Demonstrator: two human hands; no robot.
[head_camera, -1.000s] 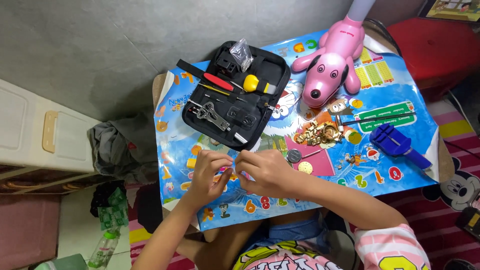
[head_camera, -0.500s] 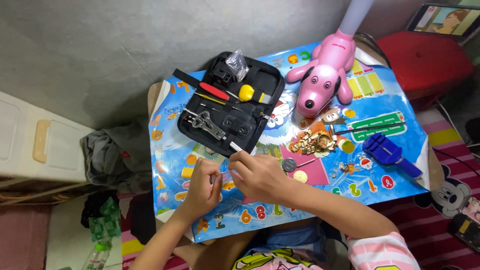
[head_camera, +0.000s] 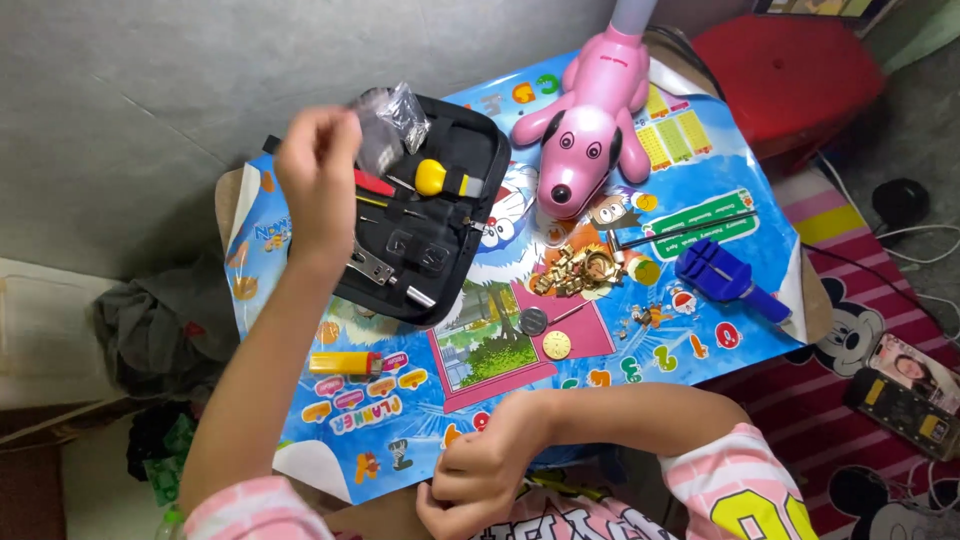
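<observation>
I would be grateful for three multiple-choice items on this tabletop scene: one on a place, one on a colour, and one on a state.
1. Where is the left hand?
A. Raised over the black tool case
B. On the red stool
C. On the blue tool

2. What colour is the toy dog?
A. Green
B. Pink
C. White

3. How does the tool case lie?
A. Zipped shut
B. Open, tools showing
C. Upside down

Answers:
1 A: the hand is lifted above the case's upper left part.
2 B: its body and head are pink, beside the case on the colourful table cover.
3 B: the yellow-handled tool and metal tools are visible in the case.
</observation>
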